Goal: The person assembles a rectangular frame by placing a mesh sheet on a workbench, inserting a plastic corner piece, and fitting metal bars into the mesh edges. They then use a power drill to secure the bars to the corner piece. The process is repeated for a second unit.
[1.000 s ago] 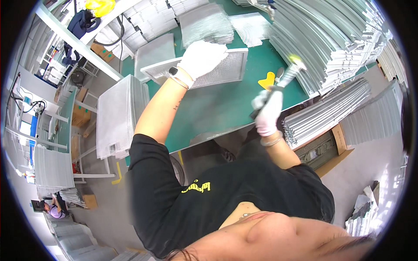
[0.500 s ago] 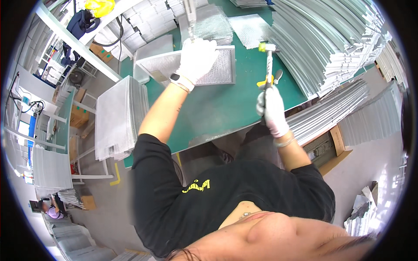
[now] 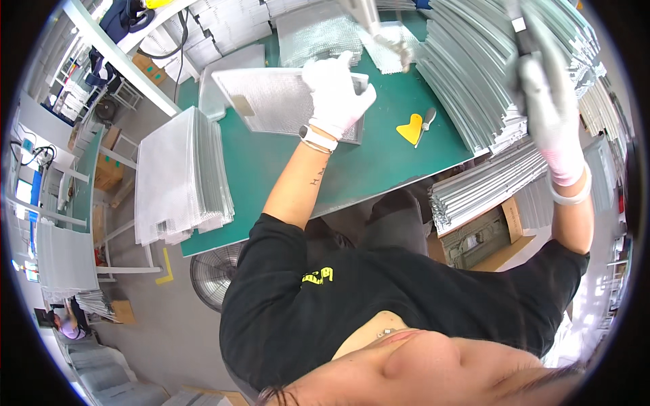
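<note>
On the green table lies a framed mesh panel with a small beige patch on it. My left hand, white-gloved, is over the panel's right part with fingers apart and nothing visible in it. Past its fingers hangs a pale, rod-like tool, blurred and apart from the hand. Raised at the far right, my gloved right hand is closed round the dark handle of a hammer; the hammer is smeared by motion and its head cannot be made out.
A yellow scraper-like piece and a screwdriver lie right of the panel. Mesh sheets are stacked at the table's left and back. Long metal strips fill the right side. A floor fan stands below the table's left edge.
My left hand has let go of the hanging tool, which has swung right. My right hand has carried the hammer up and far right, off the table's middle.
</note>
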{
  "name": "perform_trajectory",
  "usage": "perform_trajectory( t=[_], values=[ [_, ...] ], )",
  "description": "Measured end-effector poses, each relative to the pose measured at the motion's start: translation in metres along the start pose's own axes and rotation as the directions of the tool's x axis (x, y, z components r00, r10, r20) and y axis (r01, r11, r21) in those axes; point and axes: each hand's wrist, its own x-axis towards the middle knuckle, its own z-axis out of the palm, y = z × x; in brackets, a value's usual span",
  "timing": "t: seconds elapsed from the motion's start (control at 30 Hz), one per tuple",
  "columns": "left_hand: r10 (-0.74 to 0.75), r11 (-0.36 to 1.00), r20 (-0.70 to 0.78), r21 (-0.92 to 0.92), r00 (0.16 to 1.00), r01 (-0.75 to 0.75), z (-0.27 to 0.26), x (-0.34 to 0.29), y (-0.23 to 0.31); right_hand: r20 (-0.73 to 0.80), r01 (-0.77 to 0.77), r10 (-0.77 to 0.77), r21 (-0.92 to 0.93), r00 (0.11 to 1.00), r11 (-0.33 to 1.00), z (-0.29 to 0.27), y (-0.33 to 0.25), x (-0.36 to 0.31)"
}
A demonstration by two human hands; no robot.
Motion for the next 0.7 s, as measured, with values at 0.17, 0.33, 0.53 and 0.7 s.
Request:
perform_trajectory(
  t=[0.17, 0.33, 0.53, 0.7],
  values=[
    [0.017, 0.999, -0.056, -0.029, 0.998, -0.018, -0.001, -0.007, 0.008, -0.119, 0.118, -0.140, -0.176, 0.983, 0.977, 0.032, 0.028, -0.026],
    [0.008, 0.999, -0.034, -0.037, 0.999, -0.010, 0.004, -0.013, 0.002, 0.365, 0.127, -0.032, -0.241, 0.930, 0.962, 0.071, 0.043, -0.033],
    [-0.006, 0.999, -0.030, -0.039, 1.000, 0.005, 0.003, -0.012, 0.004, 0.238, 0.093, -0.031, -0.258, 0.971, 0.962, 0.079, 0.049, -0.048],
    [-0.016, 0.999, -0.020, -0.042, 1.000, 0.015, 0.002, -0.013, 0.002, 0.380, -0.249, 0.317, -0.217, 0.869, 0.944, 0.099, 0.089, -0.084]
  ],
)
